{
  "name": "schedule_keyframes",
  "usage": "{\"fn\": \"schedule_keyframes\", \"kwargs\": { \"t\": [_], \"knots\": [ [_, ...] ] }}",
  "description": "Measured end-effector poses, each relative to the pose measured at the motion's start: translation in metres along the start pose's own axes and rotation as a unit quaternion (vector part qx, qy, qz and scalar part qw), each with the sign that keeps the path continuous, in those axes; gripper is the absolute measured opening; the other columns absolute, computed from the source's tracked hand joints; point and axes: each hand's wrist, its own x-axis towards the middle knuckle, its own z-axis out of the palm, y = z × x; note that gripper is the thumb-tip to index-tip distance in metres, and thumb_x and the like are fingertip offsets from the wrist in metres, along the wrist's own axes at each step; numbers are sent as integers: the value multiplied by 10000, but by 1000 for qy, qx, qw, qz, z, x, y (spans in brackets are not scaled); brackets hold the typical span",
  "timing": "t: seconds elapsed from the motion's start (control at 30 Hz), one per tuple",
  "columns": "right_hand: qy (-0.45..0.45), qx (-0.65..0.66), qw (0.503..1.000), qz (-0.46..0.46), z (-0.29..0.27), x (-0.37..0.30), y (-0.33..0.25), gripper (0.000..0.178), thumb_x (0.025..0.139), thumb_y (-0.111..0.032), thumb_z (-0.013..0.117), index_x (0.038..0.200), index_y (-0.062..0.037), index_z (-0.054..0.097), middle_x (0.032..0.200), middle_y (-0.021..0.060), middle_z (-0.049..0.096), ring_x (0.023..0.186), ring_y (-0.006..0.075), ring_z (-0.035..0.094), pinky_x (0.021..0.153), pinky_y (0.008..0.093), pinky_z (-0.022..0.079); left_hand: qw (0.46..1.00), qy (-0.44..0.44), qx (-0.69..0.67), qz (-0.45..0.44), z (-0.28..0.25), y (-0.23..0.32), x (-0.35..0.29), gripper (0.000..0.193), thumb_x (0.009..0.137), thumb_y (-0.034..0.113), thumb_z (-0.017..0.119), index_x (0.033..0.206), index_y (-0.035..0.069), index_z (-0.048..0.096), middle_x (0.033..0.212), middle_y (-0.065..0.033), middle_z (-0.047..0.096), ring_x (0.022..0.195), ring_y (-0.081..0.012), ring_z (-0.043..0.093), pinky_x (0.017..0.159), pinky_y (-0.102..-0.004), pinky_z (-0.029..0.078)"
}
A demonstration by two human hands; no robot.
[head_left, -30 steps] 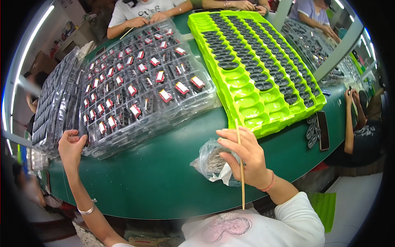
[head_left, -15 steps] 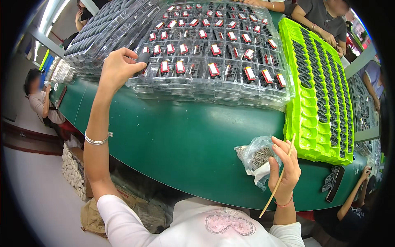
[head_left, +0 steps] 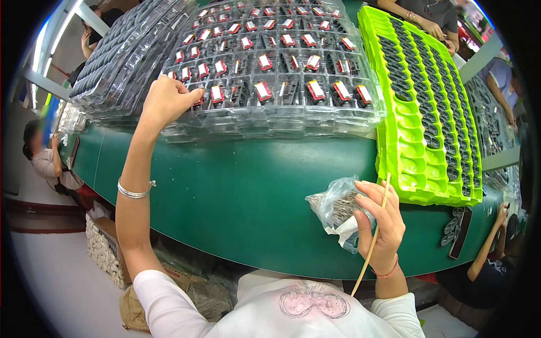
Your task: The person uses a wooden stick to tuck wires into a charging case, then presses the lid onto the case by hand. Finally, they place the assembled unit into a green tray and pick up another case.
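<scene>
My left hand point(head_left: 167, 102) is at the near left corner of a clear plastic tray point(head_left: 236, 121), fingers curled and thumb stretched to the right. Just under the thumb shows a red part point(head_left: 198, 101); whatever the fingers hold is hidden. Several black parts with red and white blocks, such as one block point(head_left: 262, 90), sit in the tray's pockets. My right hand point(head_left: 383, 228) grips a thin wooden stick point(head_left: 370, 256), which slants across the palm. Its thumb and fingertips are beside an open plastic bag point(head_left: 329, 194) of small metal pins point(head_left: 342, 209) on the green table.
Stacked clear trays of dark grey pieces point(head_left: 121, 53) stand at the far left. A bright green tray point(head_left: 414, 169) with rows of black oval parts lies on the right. Beyond it is a dark flat object point(head_left: 461, 234). Other people work around the green table point(head_left: 225, 197).
The dark grey piece seen between my left fingers earlier is out of sight now, and that hand is lower into the tray corner. The view has shifted slightly; my right hand keeps the stick.
</scene>
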Motion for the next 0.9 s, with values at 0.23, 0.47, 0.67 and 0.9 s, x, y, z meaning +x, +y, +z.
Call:
{"fn": "schedule_keyframes", "kwargs": {
  "t": [0.23, 0.47, 0.67, 0.9],
  "knots": [
    [-1, -8, 1000, 3, -4, -2, -1, 214, 807, -5, 684, 1019, -21, 657, 1096, 156, 690, 1042, 328, 641, 1000, 467, 420, 945, 0, -326, -21, -16, -2, -24, 234, 848, 231, 713, 842, 1, 672, 961, -106, 695, 784, -107, 627, 718, -258, 481],
    [-9, -4, 1000, 6, 0, -2, 2, 209, 807, -7, 686, 1014, -21, 658, 1091, 162, 690, 1026, 332, 643, 985, 468, 431, 752, -170, -635, 47, -8, 44, -75, 293, 914, 237, 614, 1019, -34, 582, 1013, -194, 675, 962, -224, 682, 881, -317, 541],
    [-5, 15, 1000, -12, 4, -1, 2, 224, 786, -4, 700, 1006, -16, 662, 1082, 159, 689, 1005, 328, 645, 965, 467, 443, 658, -253, -708, 42, 17, 79, -92, 436, 880, 230, 665, 1185, -42, 512, 1030, -207, 653, 884, -221, 698, 751, -290, 595],
    [-10, 16, 1000, -7, 2, -6, 5, 232, 776, -13, 711, 1004, -28, 670, 1068, 139, 696, 984, 296, 655, 976, 474, 434, 571, -298, -762, 68, 44, 103, -109, 747, 836, 299, 768, 1356, -72, 382, 1109, -201, 601, 971, -263, 682, 784, -356, 599]
  ]
}}
